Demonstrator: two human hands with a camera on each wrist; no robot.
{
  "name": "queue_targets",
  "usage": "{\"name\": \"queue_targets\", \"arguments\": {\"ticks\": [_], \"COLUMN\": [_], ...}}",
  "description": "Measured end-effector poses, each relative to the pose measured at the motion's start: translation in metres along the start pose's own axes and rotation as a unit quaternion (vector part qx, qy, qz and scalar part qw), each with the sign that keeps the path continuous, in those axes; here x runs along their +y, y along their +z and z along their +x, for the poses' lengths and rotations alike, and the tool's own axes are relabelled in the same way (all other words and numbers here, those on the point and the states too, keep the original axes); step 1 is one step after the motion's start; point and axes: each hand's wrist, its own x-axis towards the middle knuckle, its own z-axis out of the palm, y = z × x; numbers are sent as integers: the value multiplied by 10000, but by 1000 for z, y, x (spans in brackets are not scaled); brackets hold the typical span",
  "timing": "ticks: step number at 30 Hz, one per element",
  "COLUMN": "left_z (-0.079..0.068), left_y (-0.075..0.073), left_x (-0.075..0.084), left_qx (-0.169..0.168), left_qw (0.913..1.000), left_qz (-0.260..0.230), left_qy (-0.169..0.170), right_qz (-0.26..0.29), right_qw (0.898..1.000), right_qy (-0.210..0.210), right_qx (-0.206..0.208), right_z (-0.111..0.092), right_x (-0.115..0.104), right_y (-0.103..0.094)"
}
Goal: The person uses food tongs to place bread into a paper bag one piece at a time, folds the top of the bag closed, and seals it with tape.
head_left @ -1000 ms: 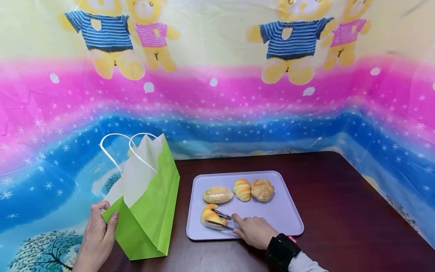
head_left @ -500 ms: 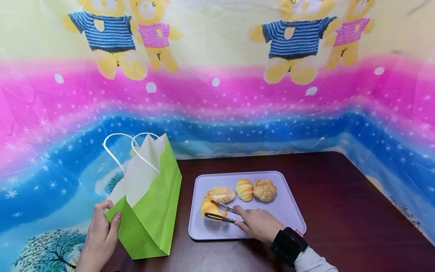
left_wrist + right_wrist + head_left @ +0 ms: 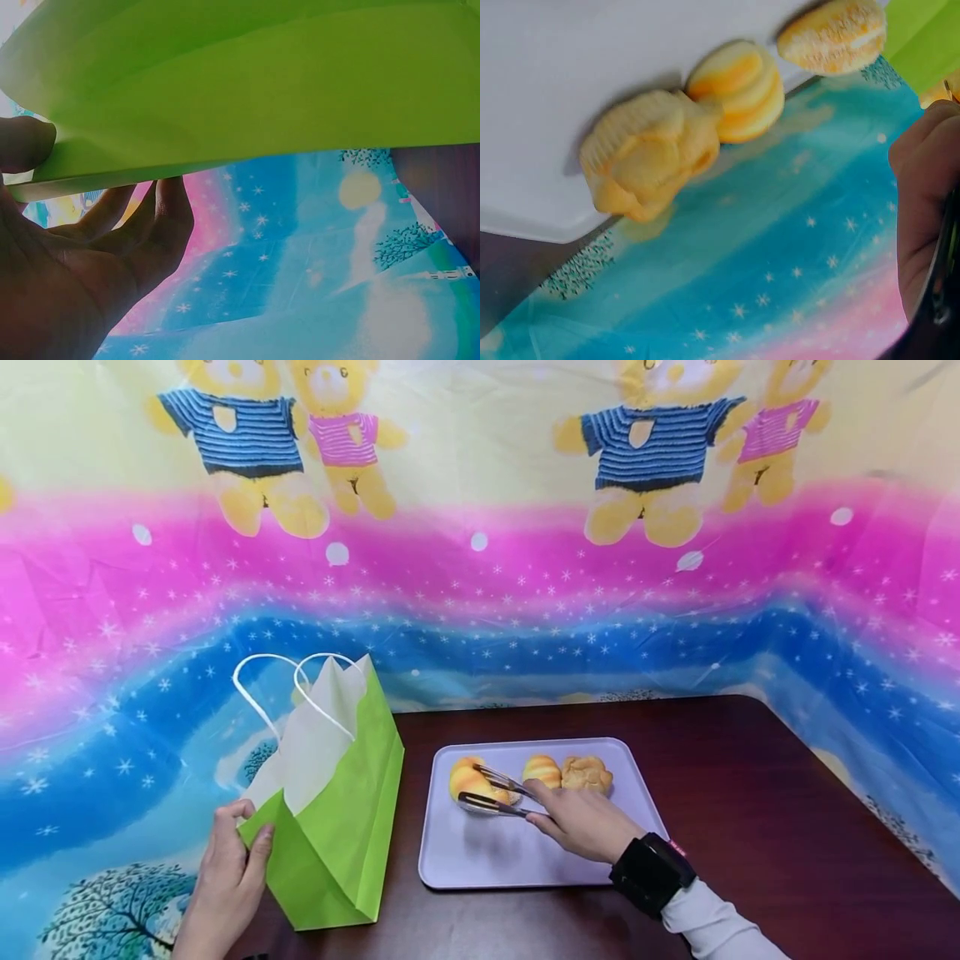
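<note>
My left hand (image 3: 228, 868) pinches the near top edge of a green paper bag (image 3: 330, 852) with white handles, thumb on the outside. My right hand (image 3: 581, 818) grips metal tongs (image 3: 491, 807), whose tips hold a golden croissant (image 3: 467, 781) up over the lilac tray (image 3: 468, 864). In the head view the croissant covers most of a seeded bread roll; the right wrist view shows that seeded roll (image 3: 836, 37) on the tray. Behind my right hand lie a striped roll (image 3: 542, 768) and a round brown bun (image 3: 587, 772), side by side.
The tray rests on a dark wooden table (image 3: 720, 777), to the right of the bag. A printed cloth (image 3: 480, 577) with bears and snowflakes hangs behind and along both sides. A black band (image 3: 652, 872) is on the right wrist.
The tongs have closed on the croissant and lifted it off the tray, up and away from me over the seeded roll. The left hand keeps its hold on the bag.
</note>
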Motion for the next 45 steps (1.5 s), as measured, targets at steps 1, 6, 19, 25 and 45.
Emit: {"name": "queue_targets", "arguments": {"ticks": [1, 6, 19, 25, 45], "left_z": [0, -1, 0, 0, 0], "left_y": [0, 0, 0, 0, 1], "left_x": [0, -2, -3, -3, -2], "left_qx": [-3, 0, -41, -83, 20], "left_qw": [10000, 10000, 10000, 9999, 10000], "left_qz": [-5, -21, -64, -102, -60], "left_qy": [-11, -35, 40, -19, 60], "right_qz": [-18, -13, 65, 52, -327], "right_qw": [10000, 9996, 9997, 10000, 9950], "right_qy": [18, 250, 212, 56, -784], "right_qx": [-3, -118, -63, 35, 529], "right_z": [1, 10, 21, 28, 66], "right_x": [0, -3, -3, -7, -47], "right_y": [-3, -17, -55, -66, -98]}}
